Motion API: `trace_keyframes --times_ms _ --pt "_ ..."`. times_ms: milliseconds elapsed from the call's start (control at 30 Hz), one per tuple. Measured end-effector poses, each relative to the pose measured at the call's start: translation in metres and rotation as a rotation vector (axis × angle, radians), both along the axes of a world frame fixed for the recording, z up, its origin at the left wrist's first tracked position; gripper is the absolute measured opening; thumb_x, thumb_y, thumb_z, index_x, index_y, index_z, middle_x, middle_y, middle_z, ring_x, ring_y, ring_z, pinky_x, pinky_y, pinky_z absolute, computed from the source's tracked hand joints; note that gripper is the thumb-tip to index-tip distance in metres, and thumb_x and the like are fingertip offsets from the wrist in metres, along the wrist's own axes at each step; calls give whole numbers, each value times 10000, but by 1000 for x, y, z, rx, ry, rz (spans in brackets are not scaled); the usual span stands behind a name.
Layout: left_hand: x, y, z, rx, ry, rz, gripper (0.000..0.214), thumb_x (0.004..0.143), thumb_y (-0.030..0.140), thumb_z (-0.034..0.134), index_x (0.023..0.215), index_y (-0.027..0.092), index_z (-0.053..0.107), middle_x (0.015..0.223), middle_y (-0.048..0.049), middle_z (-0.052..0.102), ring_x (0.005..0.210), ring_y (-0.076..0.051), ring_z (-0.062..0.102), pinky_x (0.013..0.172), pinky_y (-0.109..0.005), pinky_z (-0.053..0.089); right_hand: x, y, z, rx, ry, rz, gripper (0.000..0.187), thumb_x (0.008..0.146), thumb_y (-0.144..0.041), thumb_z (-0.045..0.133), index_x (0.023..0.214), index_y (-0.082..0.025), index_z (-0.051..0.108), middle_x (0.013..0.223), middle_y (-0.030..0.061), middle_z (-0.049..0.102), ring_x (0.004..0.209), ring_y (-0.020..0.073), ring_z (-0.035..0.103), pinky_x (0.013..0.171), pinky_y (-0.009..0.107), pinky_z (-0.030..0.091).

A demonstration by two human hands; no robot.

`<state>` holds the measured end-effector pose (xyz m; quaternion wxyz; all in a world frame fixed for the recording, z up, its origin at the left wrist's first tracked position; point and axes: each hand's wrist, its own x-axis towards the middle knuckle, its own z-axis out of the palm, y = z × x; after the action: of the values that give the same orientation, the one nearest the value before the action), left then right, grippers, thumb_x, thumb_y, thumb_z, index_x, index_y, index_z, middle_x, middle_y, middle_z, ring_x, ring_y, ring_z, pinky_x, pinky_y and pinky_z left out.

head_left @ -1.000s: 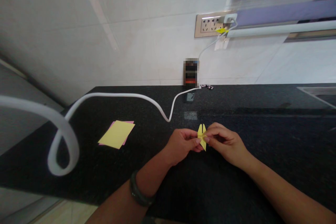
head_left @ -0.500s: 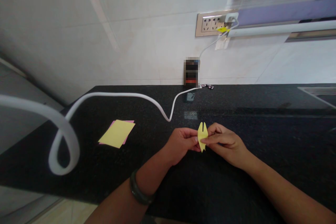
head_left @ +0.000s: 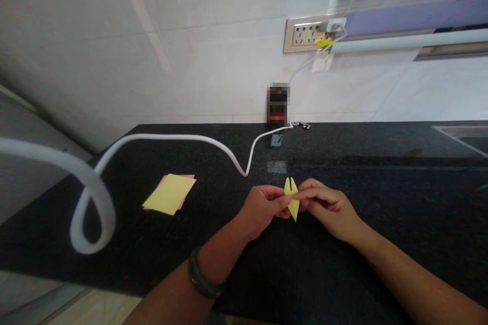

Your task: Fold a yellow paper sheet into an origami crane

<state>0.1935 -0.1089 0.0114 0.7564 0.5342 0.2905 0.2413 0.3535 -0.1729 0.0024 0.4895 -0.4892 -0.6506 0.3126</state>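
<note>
A small folded piece of yellow paper (head_left: 293, 207) is held between my two hands above the dark counter. It is narrow, with a slit between two points at its far end and one point at its near end. My left hand (head_left: 263, 209) pinches it from the left, thumb on top and fingers beneath. From the right, my right hand (head_left: 330, 208) grips its edge, with the index fingertip lying across the middle of the paper. The undersides of the fingers are partly hidden. Left of my hands, a yellow paper sheet (head_left: 170, 194) lies over a pink sheet (head_left: 189, 190).
A white cable (head_left: 198, 137) crosses the black counter (head_left: 213, 167) and loops close to the camera at left. A blurred-out phone-like object (head_left: 278, 105) leans on the wall below the socket panel (head_left: 305, 34). A patterned strap (head_left: 303, 125) lies beside it.
The folded paper has shifted slightly left and tilted, and its near end now comes to one point. My right index finger has moved up across its middle.
</note>
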Motion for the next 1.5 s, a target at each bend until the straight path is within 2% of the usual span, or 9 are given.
trace_keyframes --times_ms 100,233,500,700,933,1167,1233,1333,1500 --pt "0 0 -1 43 -2 35 266 670 294 599 838 91 637 677 -51 621 559 -88 542 565 -218 448 -3 0 0 -179 176 -91 182 793 -302 468 910 -183 541 674 9 536 583 114 534 542 255 465" --pt "1 -1 -3 124 21 43 269 680 297 587 864 106 637 695 -47 623 581 -96 541 585 -229 446 -8 1 1 -297 126 -50 171 746 -336 530 781 -169 546 676 6 550 572 106 522 506 224 452" --pt "-1 -2 -9 317 91 26 318 691 368 564 881 123 632 769 -59 634 695 -147 568 637 -248 439 -8 2 -3 -300 122 -66 163 744 -333 532 748 -171 551 657 -5 522 564 95 499 501 213 445" --pt "-1 0 -13 439 231 62 316 714 401 522 800 118 635 699 -60 630 621 -147 575 579 -243 439 -9 0 0 -290 72 -28 177 770 -330 499 737 -165 553 656 3 524 568 97 488 515 219 433" --pt "-1 -3 -7 562 269 84 292 749 367 479 688 122 625 598 -34 603 554 -119 552 529 -209 411 -10 -2 3 -243 12 -45 208 789 -325 478 689 -155 544 624 -2 493 549 93 468 510 218 397" --pt "-5 -8 1 648 208 84 279 762 337 473 638 128 611 562 -13 573 531 -95 510 505 -190 370 -12 -8 11 -162 -2 -51 209 790 -301 482 655 -156 550 610 -5 473 541 94 449 503 225 368" --pt "-4 -8 1 642 184 96 273 757 334 483 631 128 610 551 -6 562 520 -88 495 501 -188 362 -12 -7 11 -154 0 -50 207 788 -297 485 652 -156 552 606 -4 477 545 96 453 510 228 369" --pt "-1 -4 -3 542 162 93 262 746 328 497 638 121 615 556 -8 564 513 -85 487 495 -187 361 -11 -3 7 -196 13 -83 212 778 -313 493 640 -157 537 594 -7 481 533 96 456 498 225 372" --pt "3 2 -7 424 83 126 227 698 298 564 844 139 632 785 -37 620 692 -117 541 611 -202 406 -13 1 -4 -183 -14 -122 204 746 -323 531 622 -160 537 601 -6 498 529 91 457 489 215 373"
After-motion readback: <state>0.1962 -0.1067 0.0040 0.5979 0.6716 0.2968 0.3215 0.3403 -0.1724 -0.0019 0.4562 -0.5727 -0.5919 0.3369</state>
